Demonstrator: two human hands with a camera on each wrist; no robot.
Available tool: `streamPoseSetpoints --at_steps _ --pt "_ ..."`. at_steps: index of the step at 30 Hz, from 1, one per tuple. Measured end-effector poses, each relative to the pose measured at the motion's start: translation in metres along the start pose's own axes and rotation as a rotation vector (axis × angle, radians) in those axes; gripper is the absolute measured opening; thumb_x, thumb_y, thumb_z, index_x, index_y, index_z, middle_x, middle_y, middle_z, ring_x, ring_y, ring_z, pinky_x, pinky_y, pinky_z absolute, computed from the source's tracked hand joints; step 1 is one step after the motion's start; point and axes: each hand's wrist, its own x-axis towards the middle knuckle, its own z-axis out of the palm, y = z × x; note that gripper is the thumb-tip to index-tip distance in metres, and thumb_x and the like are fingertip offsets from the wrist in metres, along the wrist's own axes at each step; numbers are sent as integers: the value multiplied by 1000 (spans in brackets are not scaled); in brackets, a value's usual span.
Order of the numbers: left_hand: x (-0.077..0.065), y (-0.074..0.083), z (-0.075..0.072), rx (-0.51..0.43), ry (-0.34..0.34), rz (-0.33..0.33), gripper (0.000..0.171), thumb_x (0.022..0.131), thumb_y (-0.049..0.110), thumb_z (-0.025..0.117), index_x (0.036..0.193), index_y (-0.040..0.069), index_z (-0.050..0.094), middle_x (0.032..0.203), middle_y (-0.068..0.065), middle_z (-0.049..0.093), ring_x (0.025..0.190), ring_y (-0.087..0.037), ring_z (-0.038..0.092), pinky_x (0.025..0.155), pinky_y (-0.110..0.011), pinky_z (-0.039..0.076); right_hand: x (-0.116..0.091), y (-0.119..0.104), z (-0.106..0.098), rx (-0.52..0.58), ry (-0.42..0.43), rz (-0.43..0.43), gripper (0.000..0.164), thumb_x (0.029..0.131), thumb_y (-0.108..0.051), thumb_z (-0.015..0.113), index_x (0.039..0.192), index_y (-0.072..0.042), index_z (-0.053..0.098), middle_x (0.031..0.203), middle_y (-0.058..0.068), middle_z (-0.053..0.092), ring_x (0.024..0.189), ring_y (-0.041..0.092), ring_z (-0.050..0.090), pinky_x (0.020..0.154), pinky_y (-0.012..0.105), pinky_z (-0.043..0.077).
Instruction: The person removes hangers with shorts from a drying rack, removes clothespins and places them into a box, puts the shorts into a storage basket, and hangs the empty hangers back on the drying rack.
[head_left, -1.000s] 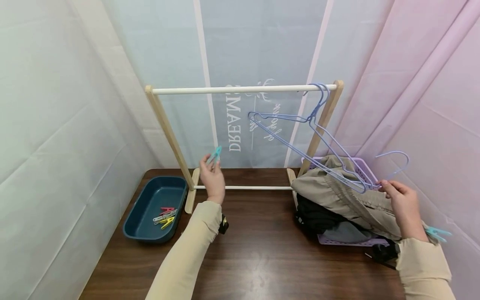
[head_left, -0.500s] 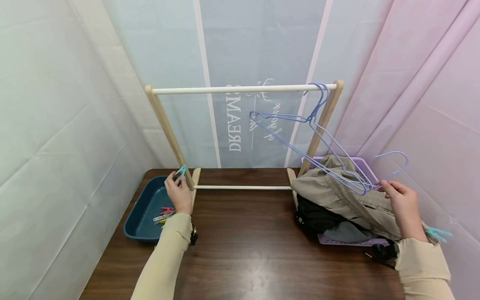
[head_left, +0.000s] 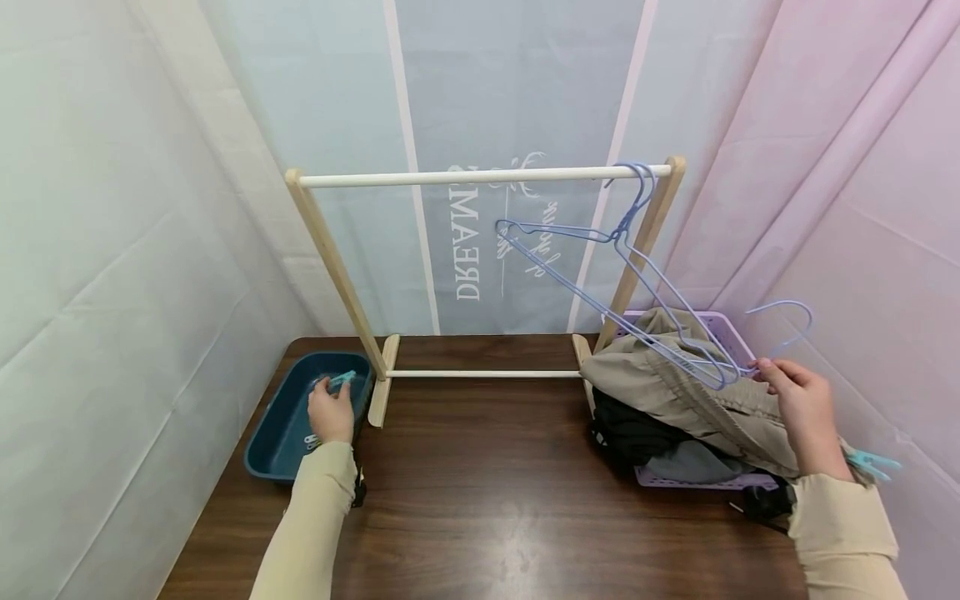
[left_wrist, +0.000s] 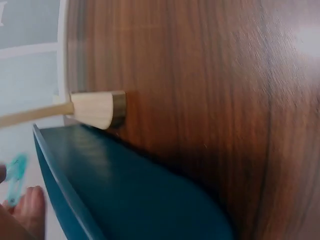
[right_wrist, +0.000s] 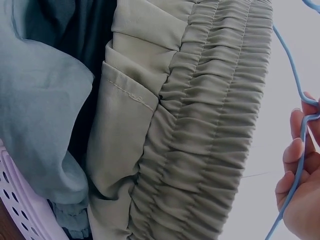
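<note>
My left hand (head_left: 330, 414) pinches a turquoise clothespin (head_left: 342, 379) over the dark teal basin (head_left: 258, 454), which holds other clothespins partly hidden by the hand. In the left wrist view the clothespin (left_wrist: 17, 175) is blurred, between thumb and fingers beside the basin wall (left_wrist: 70, 195). On the other side, my right hand (head_left: 804, 408) pinches a blue hanger (head_left: 795, 307) at the neck below its hook. That hanger reaches left over khaki pants (head_left: 637, 364), whose gathered elastic waistband (right_wrist: 205, 125) fills the right wrist view.
Further blue hangers (head_left: 637, 196) hang at the right end of the white rail (head_left: 450, 177) of a wooden rack. A purple basket (head_left: 731, 333) holds the pants plus black and grey clothes. Another turquoise clothespin (head_left: 872, 461) sits at the pants' right edge.
My left hand has carried the turquoise clothespin left and down from in front of the rack to over the basin. The right hand and its hanger have stayed nearly still.
</note>
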Motion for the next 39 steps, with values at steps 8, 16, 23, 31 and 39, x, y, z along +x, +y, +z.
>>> streamPoseSetpoints --at_steps 8,16,23,31,39 --pt "-3 -9 -17 185 -106 -88 49 98 24 50 135 -9 45 128 -33 53 111 -48 55 92 -59 46 1 1 0 29 -14 -9 34 98 -16 53 79 -41 68 68 -32 62 69 -9 50 62 10 37" --pt "-2 -25 -22 276 -249 -121 50 97 22 47 133 -13 46 132 -35 48 117 -49 51 96 -58 44 0 2 1 42 -11 -21 33 97 -16 54 78 -39 69 67 -32 63 68 -9 50 62 10 37" --pt "-2 -29 -22 310 -307 -130 50 97 22 45 134 -12 44 133 -34 47 118 -48 50 98 -57 44 1 1 0 26 -21 -21 34 98 -17 53 78 -41 68 68 -33 62 69 -10 51 62 10 37" --pt "-4 -25 -20 323 -291 -124 46 97 21 47 131 -10 49 129 -33 52 113 -47 54 93 -56 46 1 2 0 15 -20 -14 34 98 -18 53 77 -42 67 67 -33 62 67 -9 49 61 11 36" --pt "-5 -19 -7 199 -80 -79 38 99 21 40 124 -6 50 117 -29 51 110 -47 50 88 -61 43 1 0 0 12 -14 -8 33 97 -20 55 75 -41 67 66 -33 62 65 -8 47 60 12 35"
